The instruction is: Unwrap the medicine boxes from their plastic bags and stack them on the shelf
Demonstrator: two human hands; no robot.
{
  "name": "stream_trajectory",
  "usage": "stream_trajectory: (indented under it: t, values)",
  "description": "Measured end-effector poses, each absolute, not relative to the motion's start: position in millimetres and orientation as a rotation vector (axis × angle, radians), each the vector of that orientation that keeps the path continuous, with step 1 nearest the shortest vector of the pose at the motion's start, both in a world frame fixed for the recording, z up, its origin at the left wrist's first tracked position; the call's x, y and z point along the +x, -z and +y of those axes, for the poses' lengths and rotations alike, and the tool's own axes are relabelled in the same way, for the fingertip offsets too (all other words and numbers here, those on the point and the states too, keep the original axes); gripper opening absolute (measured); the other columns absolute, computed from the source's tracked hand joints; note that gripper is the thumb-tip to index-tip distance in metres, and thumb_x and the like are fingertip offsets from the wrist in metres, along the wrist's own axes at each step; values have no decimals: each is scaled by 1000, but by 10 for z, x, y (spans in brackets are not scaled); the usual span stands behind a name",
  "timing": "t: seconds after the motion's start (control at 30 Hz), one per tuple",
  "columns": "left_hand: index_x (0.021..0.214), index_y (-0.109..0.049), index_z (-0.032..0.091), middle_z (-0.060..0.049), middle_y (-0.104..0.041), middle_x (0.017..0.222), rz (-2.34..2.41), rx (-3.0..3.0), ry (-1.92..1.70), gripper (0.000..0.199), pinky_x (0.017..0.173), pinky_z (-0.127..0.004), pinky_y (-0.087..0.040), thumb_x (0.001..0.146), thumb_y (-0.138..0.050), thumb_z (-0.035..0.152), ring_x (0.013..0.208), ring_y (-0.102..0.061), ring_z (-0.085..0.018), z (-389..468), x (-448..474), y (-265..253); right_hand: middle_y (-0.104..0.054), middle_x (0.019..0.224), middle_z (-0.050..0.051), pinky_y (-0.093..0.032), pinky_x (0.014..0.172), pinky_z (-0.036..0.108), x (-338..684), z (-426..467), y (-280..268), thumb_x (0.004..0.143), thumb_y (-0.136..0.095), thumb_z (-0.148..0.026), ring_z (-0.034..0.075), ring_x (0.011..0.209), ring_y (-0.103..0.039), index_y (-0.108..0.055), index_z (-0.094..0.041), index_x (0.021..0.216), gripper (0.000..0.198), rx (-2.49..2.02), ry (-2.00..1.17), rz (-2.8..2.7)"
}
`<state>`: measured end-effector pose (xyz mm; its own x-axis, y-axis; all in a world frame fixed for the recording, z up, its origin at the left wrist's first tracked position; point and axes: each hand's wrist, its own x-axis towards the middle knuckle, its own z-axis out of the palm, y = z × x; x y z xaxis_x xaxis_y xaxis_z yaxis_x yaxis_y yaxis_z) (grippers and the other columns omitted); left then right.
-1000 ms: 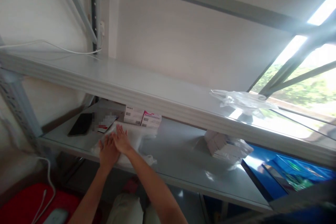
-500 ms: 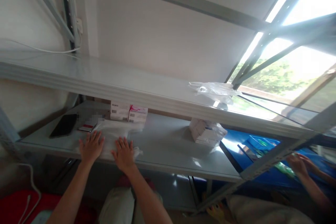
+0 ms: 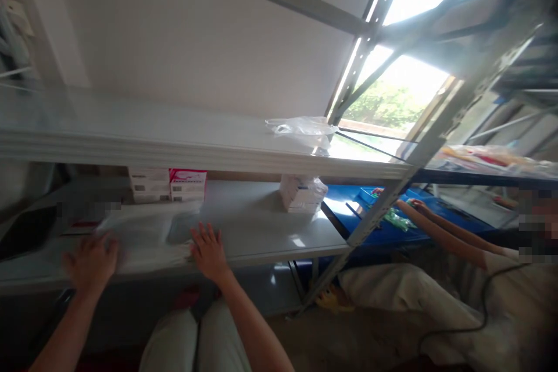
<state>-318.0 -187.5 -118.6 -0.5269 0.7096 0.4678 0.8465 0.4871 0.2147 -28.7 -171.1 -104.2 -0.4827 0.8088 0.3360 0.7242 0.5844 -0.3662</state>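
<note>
A clear plastic bag (image 3: pixel 142 232) lies spread on the lower grey shelf (image 3: pixel 253 232) in front of me. My left hand (image 3: pixel 92 258) rests at its left end, fingers spread and blurred by motion. Over at the bag's right end, my right hand (image 3: pixel 209 251) lies open with the fingers apart. Neither hand grips anything. Behind the bag stand stacked small white boxes (image 3: pixel 150 184) and white-and-pink boxes (image 3: pixel 188 184). Left of it are a dark flat device (image 3: pixel 28 231) and a small red-and-white item (image 3: pixel 85 225), partly blurred.
A plastic-wrapped stack of boxes (image 3: pixel 300 193) stands farther right on the shelf. Above, the upper shelf (image 3: pixel 174 133) holds a crumpled clear bag (image 3: pixel 303 128). A metal post (image 3: pixel 383 209) separates me from a co-worker (image 3: pixel 471 244) reaching over a blue table (image 3: pixel 462 215).
The view has swung to the right, bringing more of the co-worker in. My hands have moved farther apart along the plastic bag, the right one now at its right end.
</note>
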Motion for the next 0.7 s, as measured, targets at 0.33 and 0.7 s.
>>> stream_trajectory:
  t: [0.33, 0.7]
  values:
    - [96, -61, 44, 15, -50, 131, -1730, -1546, 1418, 34, 100, -63, -36, 74, -47, 22, 119, -48, -30, -2024, -2438, 594, -44, 139, 5, -31, 108, 42, 990, -1379, 821, 84, -46, -11, 22, 133, -33, -54, -25, 125, 44, -1090, -204, -1800]
    - [90, -65, 20, -7, -64, 101, -1268, -2584, 1340, 24, 94, -39, -43, 83, -42, 16, 101, -56, -22, -695, -164, -227, -62, 110, 18, -37, 93, 40, 3081, -361, -436, 85, -45, -22, 29, 111, -48, -63, -10, 110, 32, -1874, 376, -1585]
